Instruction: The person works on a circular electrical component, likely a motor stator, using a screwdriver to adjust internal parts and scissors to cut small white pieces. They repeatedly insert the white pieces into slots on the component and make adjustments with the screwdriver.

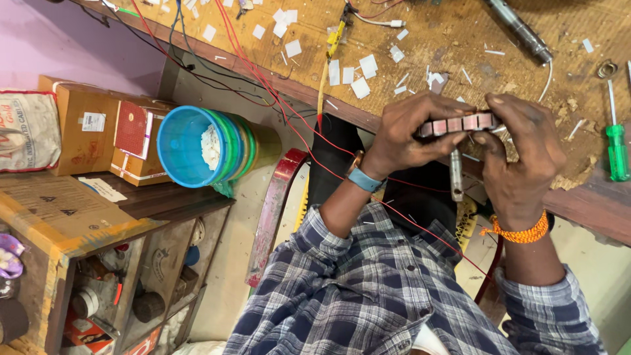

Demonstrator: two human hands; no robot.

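Note:
Both my hands hold a flat segmented piece (460, 123) with reddish-pink and metal sections, seen edge-on, just above the front edge of the wooden workbench (420, 39). My left hand (407, 131), with a blue strap at the wrist, grips its left end with fingers curled over the top. My right hand (526, 151), with an orange thread band on the wrist, grips its right end. A short metal rod (455, 176) hangs down below the piece between my hands; which hand holds it I cannot tell.
Several white paper scraps (360, 87) litter the bench. A green-handled screwdriver (616, 151) lies at the right, a metal cylinder tool (522, 29) at the top. Red wires (276, 98) trail over the edge. Stacked blue and green buckets (190, 146), cardboard boxes (85, 125) and a wooden shelf (66, 223) stand left.

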